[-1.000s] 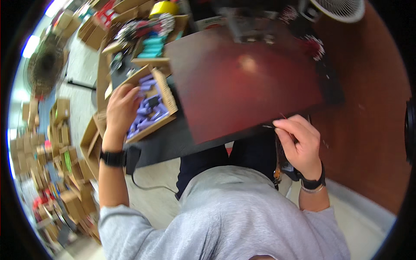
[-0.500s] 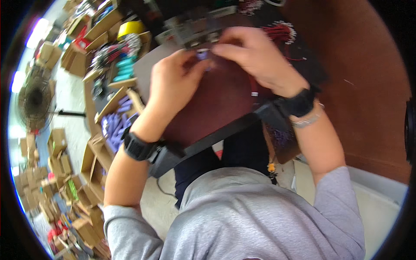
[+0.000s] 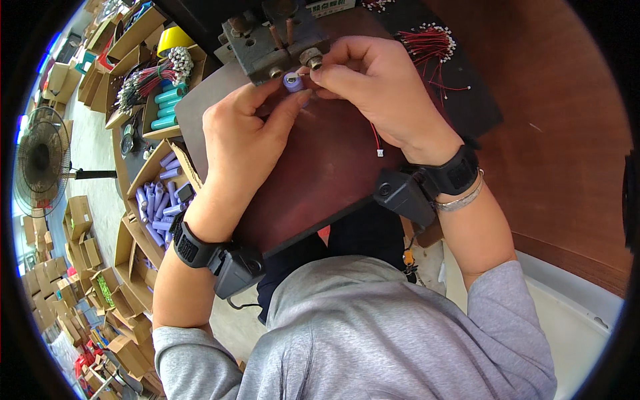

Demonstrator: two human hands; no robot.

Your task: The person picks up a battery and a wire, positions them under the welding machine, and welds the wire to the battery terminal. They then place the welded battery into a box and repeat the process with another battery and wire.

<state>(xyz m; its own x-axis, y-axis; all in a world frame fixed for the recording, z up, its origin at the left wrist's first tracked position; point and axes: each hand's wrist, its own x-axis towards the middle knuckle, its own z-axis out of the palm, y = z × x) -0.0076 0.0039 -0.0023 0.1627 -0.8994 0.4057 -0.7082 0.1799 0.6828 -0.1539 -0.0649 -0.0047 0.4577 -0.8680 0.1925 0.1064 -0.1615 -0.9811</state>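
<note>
My left hand (image 3: 243,133) pinches a purple cylindrical battery cell (image 3: 293,83) between thumb and fingers, its round end turned up toward me. Close on its right, the closed fingertips of my right hand (image 3: 383,90) hold a thin wire lead. The lead's red wire trails out below that hand to a small white connector (image 3: 380,153); the end at the cell is mostly hidden by my fingers. Just beyond both hands stands the dark metal head of a spot welder (image 3: 257,50), with two copper electrode pins (image 3: 290,32) in it.
A dark reddish work board (image 3: 313,180) lies under my hands. To the left are a carton of purple cells (image 3: 160,207), turquoise cells (image 3: 168,107), a bundle of leads (image 3: 157,77) and yellow tape (image 3: 175,41). More red leads (image 3: 427,45) lie at the far right. A fan (image 3: 43,160) stands leftward.
The whole view has shifted and sharpened. My left hand and the cell sit slightly farther left in the picture, the cell's end now showing clearly. Both hands keep their grips.
</note>
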